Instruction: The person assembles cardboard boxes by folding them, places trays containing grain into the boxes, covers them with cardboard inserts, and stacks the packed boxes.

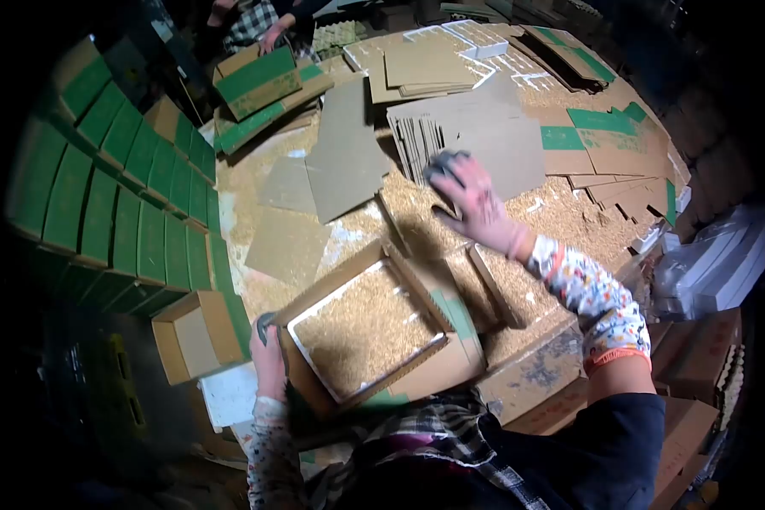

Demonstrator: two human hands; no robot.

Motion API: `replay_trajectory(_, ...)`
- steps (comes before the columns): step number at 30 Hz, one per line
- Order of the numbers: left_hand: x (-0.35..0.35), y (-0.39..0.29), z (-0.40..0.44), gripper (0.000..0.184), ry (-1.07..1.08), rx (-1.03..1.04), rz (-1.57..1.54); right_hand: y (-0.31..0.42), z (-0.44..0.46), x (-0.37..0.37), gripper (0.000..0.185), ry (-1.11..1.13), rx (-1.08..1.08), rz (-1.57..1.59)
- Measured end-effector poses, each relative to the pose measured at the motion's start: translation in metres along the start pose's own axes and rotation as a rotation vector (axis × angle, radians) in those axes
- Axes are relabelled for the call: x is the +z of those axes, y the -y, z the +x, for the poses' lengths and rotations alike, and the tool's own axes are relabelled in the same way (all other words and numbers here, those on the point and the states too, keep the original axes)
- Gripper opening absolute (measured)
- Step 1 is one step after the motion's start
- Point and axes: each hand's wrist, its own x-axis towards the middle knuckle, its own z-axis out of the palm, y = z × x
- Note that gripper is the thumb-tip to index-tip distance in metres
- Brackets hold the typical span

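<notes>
My left hand [269,361], in a pink glove with dark fingertips, grips the left side of a cardboard box [421,289]. This box is tilted near my body; a white-edged rectangle inside it frames tan, shaving-like material. My right hand [478,204] is over the middle of the table, fingers apart with nothing in them. Just beyond its fingertips stands a row of cardboard pieces on edge [412,144], beside a large grey-brown sheet [506,144]. A cardboard piece with raised sides [495,285] lies right of the box, partly hidden.
Green-sided boxes [102,204] are stacked along the left, with an open box [197,336] below. Tan shavings cover the table [561,221]. Flattened green-marked cardboard [616,140] lies right. At the far side, another person's hand [274,36] is by green boxes [259,85].
</notes>
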Motion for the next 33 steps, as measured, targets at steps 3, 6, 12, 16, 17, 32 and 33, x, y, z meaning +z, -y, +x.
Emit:
replay_trajectory(3,0.008,-0.009,0.0,0.025,-0.052,-0.048,0.05,-0.151,0.008,0.041,0.109,0.284,0.281,-0.55)
replay_trajectory(6,0.01,-0.02,-0.003,0.024,-0.094,-0.017,0.154,-0.215,0.027,0.036,0.106,0.66,0.507,-0.635)
replay_trajectory(12,0.013,-0.03,-0.002,0.021,-0.093,0.012,0.157,-0.198,0.066,-0.025,0.035,-0.07,0.255,-0.655)
replay_trajectory(16,0.008,0.003,0.005,0.026,-0.072,-0.023,0.142,0.019,0.058,-0.041,0.02,-0.134,-0.192,-0.076)
replay_trajectory(17,0.001,0.008,0.01,0.028,-0.007,0.016,0.068,0.08,0.046,-0.043,0.016,-0.073,-0.388,-0.062)
replay_trajectory(32,0.031,-0.059,-0.058,0.034,0.618,0.544,0.678,0.158,-0.014,0.053,0.06,1.097,0.248,0.562)
replay_trajectory(33,0.022,-0.043,-0.053,0.034,0.29,0.692,0.519,0.132,0.005,0.039,0.052,1.154,0.493,1.05)
